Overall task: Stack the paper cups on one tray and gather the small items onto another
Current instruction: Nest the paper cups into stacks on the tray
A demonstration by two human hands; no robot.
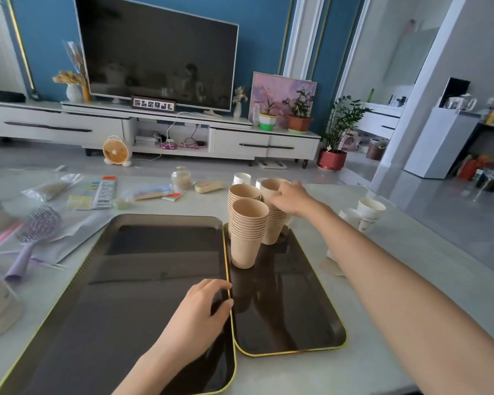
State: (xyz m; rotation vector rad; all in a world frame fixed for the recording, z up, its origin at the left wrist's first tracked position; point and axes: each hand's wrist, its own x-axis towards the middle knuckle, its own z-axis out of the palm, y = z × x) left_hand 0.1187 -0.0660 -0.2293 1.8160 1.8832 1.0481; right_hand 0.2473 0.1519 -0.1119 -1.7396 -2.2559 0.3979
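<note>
Mid-frame, the right hand (290, 199) seemingly pinched the top paper cup (268, 189); lower centre, the left hand (201, 315) rested relaxed fingers on the large tray (143, 280).

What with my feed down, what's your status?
Right hand grips top cup on rear right stack. Left hand rests on left tray rim. Nothing blocking.

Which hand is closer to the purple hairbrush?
Left. The left hand rests on the right rim of the left tray, across that tray from the purple hairbrush. The right hand is farther off, gripping a brown cup atop the far stack.
</note>
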